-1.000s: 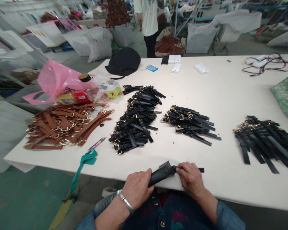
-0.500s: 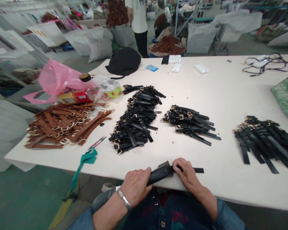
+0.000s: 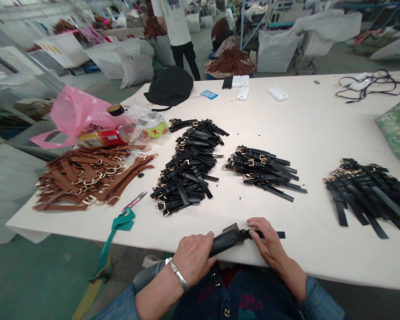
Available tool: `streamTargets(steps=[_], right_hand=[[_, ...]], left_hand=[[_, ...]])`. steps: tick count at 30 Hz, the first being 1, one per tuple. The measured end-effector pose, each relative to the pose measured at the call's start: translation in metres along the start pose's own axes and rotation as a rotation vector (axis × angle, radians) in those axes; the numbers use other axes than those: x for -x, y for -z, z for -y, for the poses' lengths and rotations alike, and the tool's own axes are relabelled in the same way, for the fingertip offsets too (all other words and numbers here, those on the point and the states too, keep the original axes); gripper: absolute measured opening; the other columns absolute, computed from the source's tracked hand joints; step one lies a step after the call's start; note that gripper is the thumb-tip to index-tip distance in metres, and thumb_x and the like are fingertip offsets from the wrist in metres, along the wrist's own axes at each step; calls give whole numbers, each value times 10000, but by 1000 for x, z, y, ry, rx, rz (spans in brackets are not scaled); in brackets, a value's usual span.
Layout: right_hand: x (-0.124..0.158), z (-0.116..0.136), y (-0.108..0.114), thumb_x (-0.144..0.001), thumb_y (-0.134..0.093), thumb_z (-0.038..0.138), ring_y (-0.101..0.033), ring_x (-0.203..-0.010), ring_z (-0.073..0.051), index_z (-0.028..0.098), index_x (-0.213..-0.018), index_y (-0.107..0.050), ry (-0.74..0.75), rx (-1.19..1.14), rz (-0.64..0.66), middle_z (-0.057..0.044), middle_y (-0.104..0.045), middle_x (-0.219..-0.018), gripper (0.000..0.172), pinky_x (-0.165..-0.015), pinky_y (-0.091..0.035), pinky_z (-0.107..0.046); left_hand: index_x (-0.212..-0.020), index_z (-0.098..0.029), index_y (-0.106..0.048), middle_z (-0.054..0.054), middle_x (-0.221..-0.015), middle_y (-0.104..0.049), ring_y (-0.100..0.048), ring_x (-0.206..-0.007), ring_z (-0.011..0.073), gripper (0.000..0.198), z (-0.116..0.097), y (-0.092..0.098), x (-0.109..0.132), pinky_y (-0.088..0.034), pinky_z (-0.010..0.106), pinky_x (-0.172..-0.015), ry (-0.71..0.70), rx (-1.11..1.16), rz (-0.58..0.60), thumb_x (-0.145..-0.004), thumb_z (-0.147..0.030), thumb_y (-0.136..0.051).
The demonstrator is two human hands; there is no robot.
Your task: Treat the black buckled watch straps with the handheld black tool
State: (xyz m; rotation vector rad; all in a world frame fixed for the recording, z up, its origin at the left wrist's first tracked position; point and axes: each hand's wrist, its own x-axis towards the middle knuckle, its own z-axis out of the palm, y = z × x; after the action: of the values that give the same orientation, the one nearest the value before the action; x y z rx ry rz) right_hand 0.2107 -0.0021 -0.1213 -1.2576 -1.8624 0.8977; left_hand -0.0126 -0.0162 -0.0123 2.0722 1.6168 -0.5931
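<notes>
My left hand (image 3: 194, 258) is wrapped round a thick black tube-like tool (image 3: 224, 242) with a boxy front end, at the table's near edge. A grey ribbed hose (image 3: 149, 273) shows behind my left wrist; its link to the tool is hidden. My right hand (image 3: 267, 242) holds a black strap (image 3: 280, 234) between thumb and fingers. One end of the strap meets the tool's front; its flat tail sticks out to the right. Beyond my hands lie a large pile of black buckled straps (image 3: 186, 166) and a smaller black pile (image 3: 263, 171).
Another black strap pile (image 3: 368, 191) lies right, brown straps (image 3: 86, 178) left. Thread snips (image 3: 135, 201) lie by a teal cloth strip (image 3: 120, 222). A pink bag (image 3: 82, 113), black cap (image 3: 169, 86), white devices (image 3: 243, 92) and cable (image 3: 370, 86) stand farther back. A person (image 3: 178, 31) is beyond.
My right fingers have loosened and shifted slightly right along the strap, showing more of it near the tool. The person in the background has moved left.
</notes>
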Motion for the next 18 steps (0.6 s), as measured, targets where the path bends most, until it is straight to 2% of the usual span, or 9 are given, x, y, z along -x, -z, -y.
streamTargets(steps=[3, 5, 12, 18], right_hand=[[9, -10, 9, -801, -506, 220, -513, -940, -231, 208, -1042, -522, 121, 144, 57, -92, -567, -989, 242, -819, -420, -415], [13, -15, 11, -784, -527, 208, -516, -916, -236, 217, -1068, -531, 159, 209, 72, -94, -567, -979, 284, -788, -433, -423], [10, -20, 9, -770, -535, 179, -518, -854, -221, 220, -1029, -560, 157, 188, 69, -78, -565, -913, 263, -739, -455, -402], [11, -20, 9, -791, -519, 186, -511, -845, -218, 218, -1032, -567, 143, 181, 75, -78, -558, -895, 247, -728, -452, -397]], left_hand=[[-982, -215, -467, 67, -871, -638, -592, -838, 245, 276, 2, 2, 0, -429, 353, -705, -18, -9, 9, -756, -371, -438], [-1001, -216, -463, 72, -886, -636, -589, -853, 243, 287, 1, 4, 0, -426, 354, -720, -17, -11, 28, -755, -362, -442], [-969, -210, -471, 69, -870, -633, -592, -834, 237, 256, -5, 9, -9, -426, 348, -713, -37, -38, 12, -760, -352, -429], [-1022, -225, -453, 61, -871, -639, -596, -809, 242, 297, 7, -1, -4, -429, 349, -681, -74, -60, -23, -759, -363, -450]])
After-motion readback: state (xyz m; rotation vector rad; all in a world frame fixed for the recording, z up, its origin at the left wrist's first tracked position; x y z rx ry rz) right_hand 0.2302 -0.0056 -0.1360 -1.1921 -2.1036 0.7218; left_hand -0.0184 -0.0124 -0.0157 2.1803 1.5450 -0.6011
